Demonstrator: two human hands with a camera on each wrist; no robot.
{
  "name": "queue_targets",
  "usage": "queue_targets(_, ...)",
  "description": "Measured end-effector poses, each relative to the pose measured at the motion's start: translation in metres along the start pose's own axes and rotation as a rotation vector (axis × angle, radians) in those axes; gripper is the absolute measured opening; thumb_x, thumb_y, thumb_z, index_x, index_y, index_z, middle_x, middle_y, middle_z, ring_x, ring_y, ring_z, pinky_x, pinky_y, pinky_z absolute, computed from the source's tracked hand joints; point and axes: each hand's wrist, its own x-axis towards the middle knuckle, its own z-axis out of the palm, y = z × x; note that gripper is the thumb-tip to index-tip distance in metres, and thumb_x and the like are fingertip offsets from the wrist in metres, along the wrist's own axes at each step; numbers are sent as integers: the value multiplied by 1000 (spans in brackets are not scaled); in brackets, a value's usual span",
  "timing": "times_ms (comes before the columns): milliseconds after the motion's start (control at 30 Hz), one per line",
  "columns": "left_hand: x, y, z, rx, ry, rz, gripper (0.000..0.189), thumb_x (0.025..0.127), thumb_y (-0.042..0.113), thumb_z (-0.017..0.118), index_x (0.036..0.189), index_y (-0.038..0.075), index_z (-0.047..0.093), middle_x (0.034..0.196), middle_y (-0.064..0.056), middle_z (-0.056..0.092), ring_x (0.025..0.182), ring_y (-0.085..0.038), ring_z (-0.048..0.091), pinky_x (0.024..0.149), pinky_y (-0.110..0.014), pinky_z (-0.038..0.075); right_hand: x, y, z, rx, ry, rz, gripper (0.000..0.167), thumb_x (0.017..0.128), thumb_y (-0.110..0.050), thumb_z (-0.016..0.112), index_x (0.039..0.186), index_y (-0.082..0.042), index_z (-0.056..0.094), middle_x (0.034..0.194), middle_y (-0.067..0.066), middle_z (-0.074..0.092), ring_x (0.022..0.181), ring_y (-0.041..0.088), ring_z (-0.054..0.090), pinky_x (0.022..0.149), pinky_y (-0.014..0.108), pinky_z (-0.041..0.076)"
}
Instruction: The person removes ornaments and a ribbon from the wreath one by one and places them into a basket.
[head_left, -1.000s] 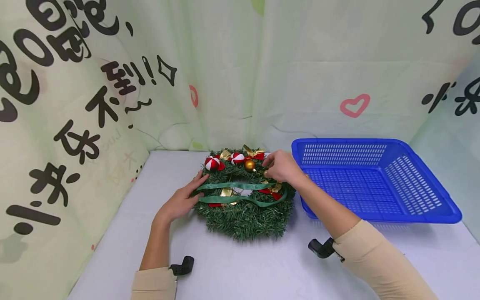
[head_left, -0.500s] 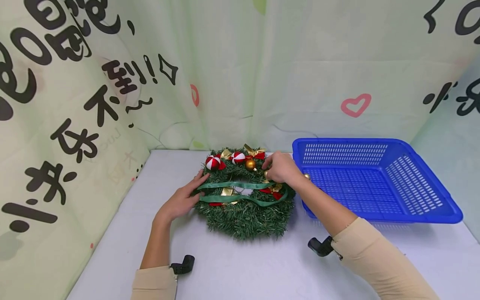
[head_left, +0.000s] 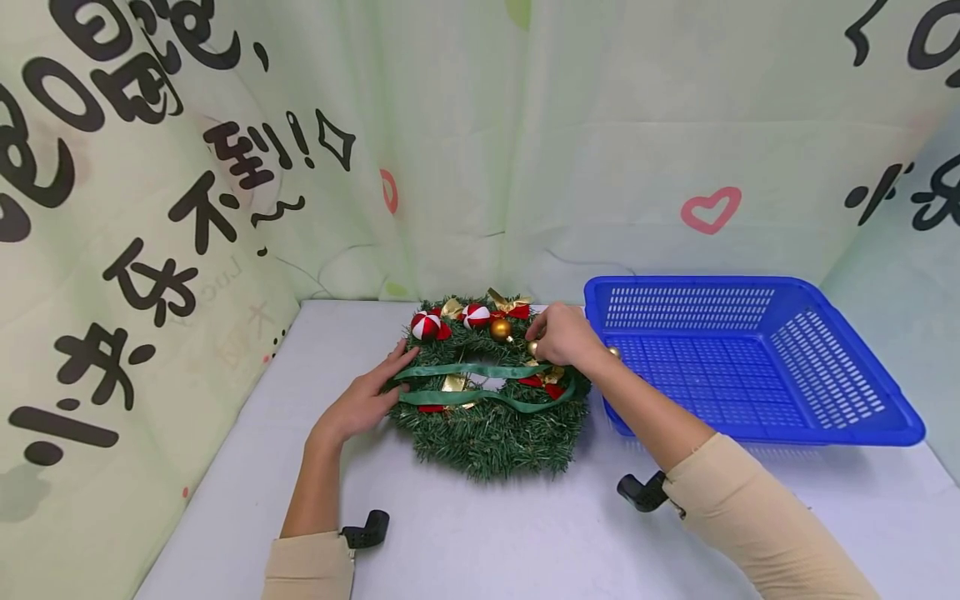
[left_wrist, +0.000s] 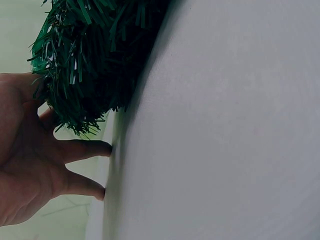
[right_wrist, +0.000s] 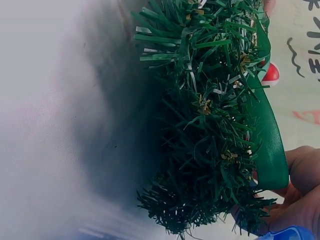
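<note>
A green artificial Christmas wreath (head_left: 491,446) lies on the table, crossed by a loose green ribbon (head_left: 480,399). Red-and-white balls (head_left: 476,317), a darker gold ball (head_left: 500,330) and red and gold bows (head_left: 517,312) decorate its far side. My left hand (head_left: 363,400) rests at the wreath's left edge with fingers spread; two fingertips touch the table in the left wrist view. At the wreath's upper right, my right hand (head_left: 566,337) pinches a small gold ball (head_left: 533,347), mostly hidden by the fingers. In the right wrist view, the wreath's side (right_wrist: 210,115) covers the fingertips.
A blue plastic basket (head_left: 795,360) stands to the right, close to my right forearm. Another gold ball (head_left: 614,352) shows at its left edge beside my wrist. A printed curtain (head_left: 450,150) hangs behind the white table (head_left: 480,542).
The gold ball at the right fingertips shows slightly more than before. Both hands and the wreath hold nearly the same place; the head view shifted a little.
</note>
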Motion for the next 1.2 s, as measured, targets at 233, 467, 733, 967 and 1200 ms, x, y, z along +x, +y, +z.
queue_targets(233, 0, -1, 0, 5, 3, 8, 63, 108, 16, 50, 167, 26, 28, 177, -2, 9, 161, -35, 14, 125, -64, 22, 0, 2, -1, 28, -5, -4, 28, 85, -1, 71, 110, -7, 80, 116, 13, 76, 91, 24, 67, 62, 26, 48)
queue_targets(467, 0, -1, 0, 9, 5, 9, 63, 109, 17, 50, 167, 27, 27, 177, -1, 9, 161, -35, 14, 125, -64, 22, -1, 3, -3, 61, 11, -6, 28, 83, 0, 72, 108, -7, 81, 113, 13, 77, 96, 26, 68, 65, 27, 49)
queue_targets(733, 0, -1, 0, 13, 5, 5, 63, 109, 17, 50, 167, 26, 28, 177, -1, 9, 161, -35, 14, 126, -63, 21, -4, 4, -5, 112, 26, -23, 32, 81, 3, 72, 110, -5, 80, 112, 15, 77, 97, 27, 70, 60, 25, 50)
queue_targets(967, 0, -1, 0, 13, 5, 7, 63, 109, 17, 50, 167, 27, 28, 177, 0, 9, 161, -34, 13, 126, -63, 22, -8, 4, -9, 174, 30, -14, 30, 85, 2, 73, 115, -2, 78, 111, 16, 77, 86, 25, 74, 63, 28, 60)
queue_targets(1200, 0, -1, 0, 11, 5, 8, 63, 108, 16, 50, 167, 27, 28, 177, 0, 9, 161, -34, 14, 126, -63, 22, -12, 2, -15, 161, 42, -18, 30, 85, 0, 75, 114, -5, 79, 110, 14, 79, 95, 28, 72, 67, 28, 55)
